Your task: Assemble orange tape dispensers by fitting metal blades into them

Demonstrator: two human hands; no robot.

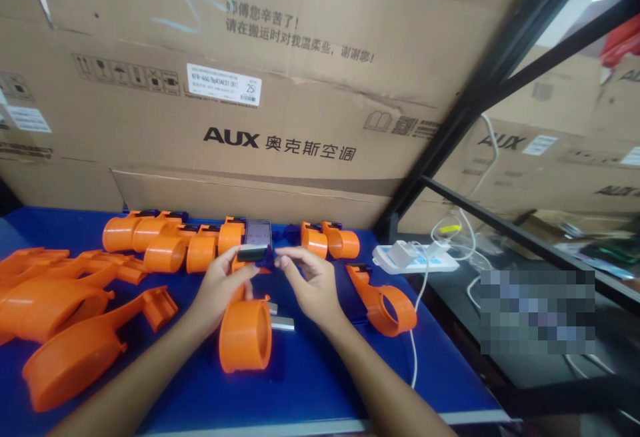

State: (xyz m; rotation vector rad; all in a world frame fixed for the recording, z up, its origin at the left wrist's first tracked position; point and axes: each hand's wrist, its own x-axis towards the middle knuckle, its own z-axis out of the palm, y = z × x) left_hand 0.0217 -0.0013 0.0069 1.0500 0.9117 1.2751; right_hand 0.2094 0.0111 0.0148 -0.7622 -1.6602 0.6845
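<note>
My left hand (220, 284) grips an orange tape dispenser (246, 337) by its handle, its round hub hanging toward me. A dark piece with a pale metal edge (253, 254) sits across the dispenser's top end. Close against its right side is a small dark blue part (270, 257). My right hand (313, 284) has thumb and forefinger brought together beside that part; what lies between the fingertips is too small to make out. Behind the hub, pale metal strips (284, 323) lie on the blue table (320, 384).
Several orange dispensers with dark tops (165, 254) stand behind my hands; another dispenser (393, 310) lies right. Orange dispenser bodies (75, 364) are heaped at left. A phone (259, 232) leans at the back. A white power strip (415, 258) with cables sits beyond the right edge, near a black frame (450, 150).
</note>
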